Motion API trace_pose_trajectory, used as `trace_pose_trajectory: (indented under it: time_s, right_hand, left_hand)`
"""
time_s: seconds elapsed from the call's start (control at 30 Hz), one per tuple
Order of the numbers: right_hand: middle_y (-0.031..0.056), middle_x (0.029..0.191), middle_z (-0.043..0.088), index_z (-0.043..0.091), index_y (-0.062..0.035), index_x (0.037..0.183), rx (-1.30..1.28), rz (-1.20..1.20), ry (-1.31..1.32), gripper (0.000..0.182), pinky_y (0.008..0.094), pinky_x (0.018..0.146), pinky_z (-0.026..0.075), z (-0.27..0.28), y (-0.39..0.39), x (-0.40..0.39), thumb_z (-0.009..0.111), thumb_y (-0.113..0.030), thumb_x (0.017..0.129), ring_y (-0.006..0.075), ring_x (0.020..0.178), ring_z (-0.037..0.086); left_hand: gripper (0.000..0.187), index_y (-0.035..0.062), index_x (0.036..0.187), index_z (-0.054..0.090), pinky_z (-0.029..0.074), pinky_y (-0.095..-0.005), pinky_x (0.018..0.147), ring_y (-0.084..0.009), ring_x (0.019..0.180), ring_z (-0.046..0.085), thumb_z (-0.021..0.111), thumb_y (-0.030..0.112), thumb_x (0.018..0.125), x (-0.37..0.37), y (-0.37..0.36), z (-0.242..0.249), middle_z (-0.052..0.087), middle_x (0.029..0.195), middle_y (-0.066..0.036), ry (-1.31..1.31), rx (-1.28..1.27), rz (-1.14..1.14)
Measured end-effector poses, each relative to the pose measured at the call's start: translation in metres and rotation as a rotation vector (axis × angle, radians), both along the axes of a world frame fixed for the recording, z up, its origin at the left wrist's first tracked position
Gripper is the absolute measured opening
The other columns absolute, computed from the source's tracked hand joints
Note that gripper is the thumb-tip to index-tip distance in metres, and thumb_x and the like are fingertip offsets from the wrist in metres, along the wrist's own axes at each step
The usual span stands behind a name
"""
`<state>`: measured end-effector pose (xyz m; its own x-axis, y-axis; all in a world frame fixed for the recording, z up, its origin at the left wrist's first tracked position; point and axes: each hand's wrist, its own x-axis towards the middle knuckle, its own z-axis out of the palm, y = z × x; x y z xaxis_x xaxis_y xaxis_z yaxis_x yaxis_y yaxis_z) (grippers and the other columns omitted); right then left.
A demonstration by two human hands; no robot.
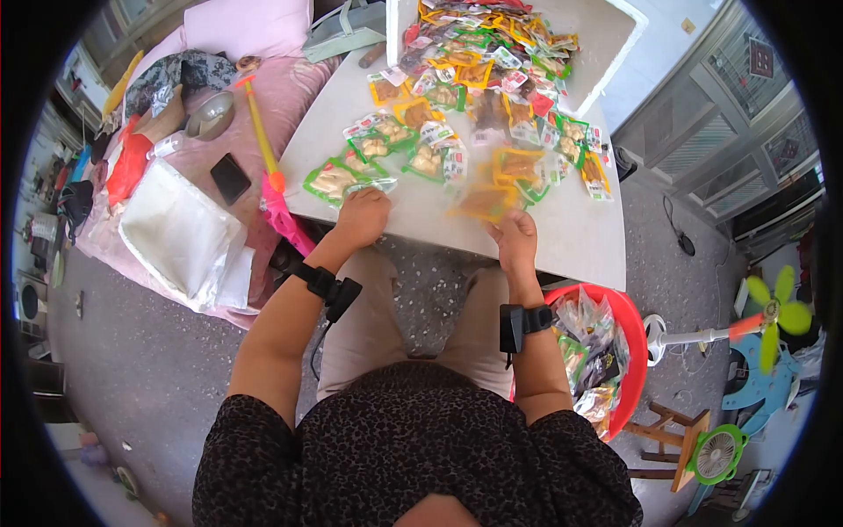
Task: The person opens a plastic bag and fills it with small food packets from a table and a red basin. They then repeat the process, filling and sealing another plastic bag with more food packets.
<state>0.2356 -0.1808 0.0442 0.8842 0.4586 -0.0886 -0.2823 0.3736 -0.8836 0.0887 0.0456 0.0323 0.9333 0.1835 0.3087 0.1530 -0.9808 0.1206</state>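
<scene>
My left hand (pixel 363 217) rests at the table's near edge, its fingers curled at the lower end of a green-edged packet (pixel 332 181) with pale pieces inside. My right hand (pixel 516 235) pinches a yellow packet (pixel 486 202), which is blurred by motion. Just above that packet lies another yellow-edged packet (pixel 520 165). Further green packets (pixel 379 136) are spread between and beyond my hands on the white table (pixel 421 209). A large heap of mixed packets (pixel 492 44) spills from a white foam box (pixel 606 44) at the far side.
A red tub (pixel 634 351) with packets stands on the floor by my right forearm. To the left, a pink-covered bed (pixel 290 114) holds a phone (pixel 230 179), a bowl (pixel 209 117) and a white foam lid (pixel 180 224). A stool (pixel 689 448) and small fans are at the right.
</scene>
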Motion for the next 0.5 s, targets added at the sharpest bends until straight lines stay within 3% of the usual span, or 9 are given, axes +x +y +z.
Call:
trace_pose_trajectory:
  time_s: [0.23, 0.37, 0.4, 0.5]
  right_hand:
    - [-0.0007, 0.073, 0.049, 0.05, -0.0031, 0.082, -0.182, 0.146, -0.164, 0.008, 0.0228, 0.06, 0.045, -0.02, 0.013, -0.025, 0.045, -0.001, 0.076, 0.0067, 0.067, 0.048]
    - [0.0123, 0.072, 0.053, 0.05, -0.0008, 0.085, -0.466, 0.04, -0.869, 0.014, 0.0278, 0.062, 0.042, -0.055, 0.021, -0.017, 0.048, -0.002, 0.071, 0.0206, 0.065, 0.053]
    - [0.017, 0.074, 0.052, 0.05, -0.0016, 0.089, -0.505, -0.01, -0.933, 0.02, 0.0309, 0.064, 0.042, -0.043, 0.021, -0.021, 0.049, -0.003, 0.07, 0.0275, 0.067, 0.053]
    - [0.0138, 0.073, 0.054, 0.05, -0.0013, 0.091, -0.498, -0.068, -0.991, 0.02, 0.029, 0.058, 0.043, -0.047, 0.023, -0.018, 0.05, -0.004, 0.071, 0.0219, 0.062, 0.054]
  left_hand:
    - [0.012, 0.0035, 0.075, 0.053, 0.034, -0.0386, 0.081, -0.0267, 0.095, 0.046, 0.047, 0.01, 0.067, -0.009, -0.024, -0.008, 0.053, 0.091, -0.01, -0.104, -0.167, 0.12]
    - [0.013, 0.0029, 0.077, 0.052, 0.033, -0.0393, 0.082, -0.0279, 0.095, 0.045, 0.048, 0.009, 0.067, -0.007, -0.026, -0.031, 0.051, 0.092, -0.011, -0.323, -0.192, 0.121]
    - [0.013, 0.0029, 0.077, 0.051, 0.033, -0.0394, 0.082, -0.0283, 0.095, 0.045, 0.048, 0.009, 0.067, -0.005, -0.027, -0.03, 0.051, 0.093, -0.011, -0.347, -0.182, 0.119]
    - [0.013, 0.0026, 0.077, 0.051, 0.033, -0.0396, 0.082, -0.0295, 0.095, 0.045, 0.048, 0.009, 0.067, -0.006, -0.028, -0.033, 0.051, 0.093, -0.012, -0.376, -0.175, 0.131]
